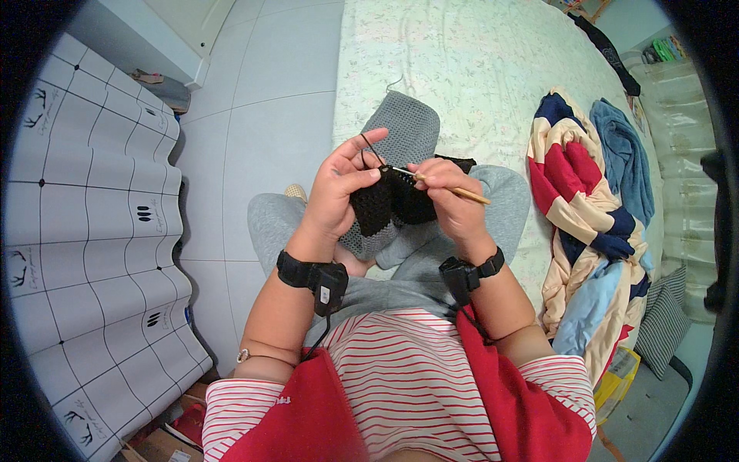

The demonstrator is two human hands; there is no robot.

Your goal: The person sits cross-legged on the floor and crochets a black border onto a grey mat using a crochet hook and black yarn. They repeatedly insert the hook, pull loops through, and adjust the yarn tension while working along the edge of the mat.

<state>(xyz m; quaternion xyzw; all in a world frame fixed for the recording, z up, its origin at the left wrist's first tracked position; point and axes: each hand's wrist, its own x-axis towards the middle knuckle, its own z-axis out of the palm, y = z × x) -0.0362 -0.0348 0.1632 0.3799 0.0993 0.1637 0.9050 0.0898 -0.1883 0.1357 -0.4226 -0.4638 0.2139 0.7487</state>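
My right hand [453,192] grips a crochet hook [476,196] with a tan handle, its thin metal shaft pointing left. The hook's tip meets the upper edge of a crocheted piece [372,209], black there and grey lower down. My left hand [344,183] is closed on that black edge with thumb and fingers, and a strand of black yarn [367,145] loops up over its raised index finger. A grey crocheted section [408,119] lies beyond my hands on the bed. How the grey and black sections join is partly hidden by my hands.
My legs [500,200] in grey trousers are bent beneath the work. A floral bed sheet [477,69] spreads ahead. Rumpled clothes [577,181] lie at the right, near a striped cushion [663,323]. A white grid-patterned curtain [100,208] hangs left of the tiled floor [281,58].
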